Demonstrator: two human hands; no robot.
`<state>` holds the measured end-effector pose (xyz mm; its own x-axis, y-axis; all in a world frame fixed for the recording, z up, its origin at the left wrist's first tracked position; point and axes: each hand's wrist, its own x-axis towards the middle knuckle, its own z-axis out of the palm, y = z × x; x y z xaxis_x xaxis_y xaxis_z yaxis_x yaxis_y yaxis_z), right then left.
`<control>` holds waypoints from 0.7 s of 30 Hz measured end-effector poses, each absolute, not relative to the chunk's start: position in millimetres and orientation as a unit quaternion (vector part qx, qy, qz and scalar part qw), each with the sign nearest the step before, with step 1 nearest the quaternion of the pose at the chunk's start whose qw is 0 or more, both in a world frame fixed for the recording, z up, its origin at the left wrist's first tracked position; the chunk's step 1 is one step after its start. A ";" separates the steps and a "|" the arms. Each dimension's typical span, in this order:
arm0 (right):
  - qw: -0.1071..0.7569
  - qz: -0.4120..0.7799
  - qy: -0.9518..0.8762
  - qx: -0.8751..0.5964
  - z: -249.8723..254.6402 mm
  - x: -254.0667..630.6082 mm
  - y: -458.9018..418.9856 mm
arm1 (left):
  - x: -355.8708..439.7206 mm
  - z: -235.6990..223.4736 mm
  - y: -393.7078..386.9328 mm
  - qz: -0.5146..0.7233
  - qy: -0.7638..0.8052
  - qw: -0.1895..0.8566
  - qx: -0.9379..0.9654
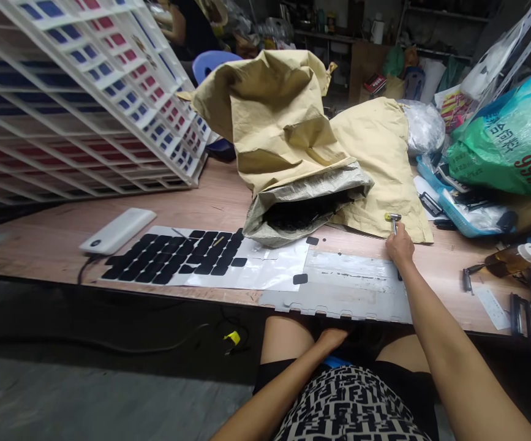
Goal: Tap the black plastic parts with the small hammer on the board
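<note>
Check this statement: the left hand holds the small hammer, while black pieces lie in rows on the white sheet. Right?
Not quite: the right hand holds the small hammer, as the head view shows. Black pieces do lie in rows on the white sheet.

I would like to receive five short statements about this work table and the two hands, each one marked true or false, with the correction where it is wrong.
1. The right hand holds a small hammer. True.
2. The left hand lies on top of the table. False: it is below the front edge.
3. The open sack shows dark contents in its mouth. True.
4. The black pieces lie heaped in one pile. False: most lie in rows on a white sheet.
5. A white crate stands at the picture's left. True.
</note>
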<state>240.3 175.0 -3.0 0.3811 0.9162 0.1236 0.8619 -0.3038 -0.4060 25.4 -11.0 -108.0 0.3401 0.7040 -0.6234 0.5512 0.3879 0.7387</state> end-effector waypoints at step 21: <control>0.196 0.075 -0.548 -0.810 0.8 238.3 176.9 | -120.5 22.2 213.6 0.221 0.804 0.088 0.545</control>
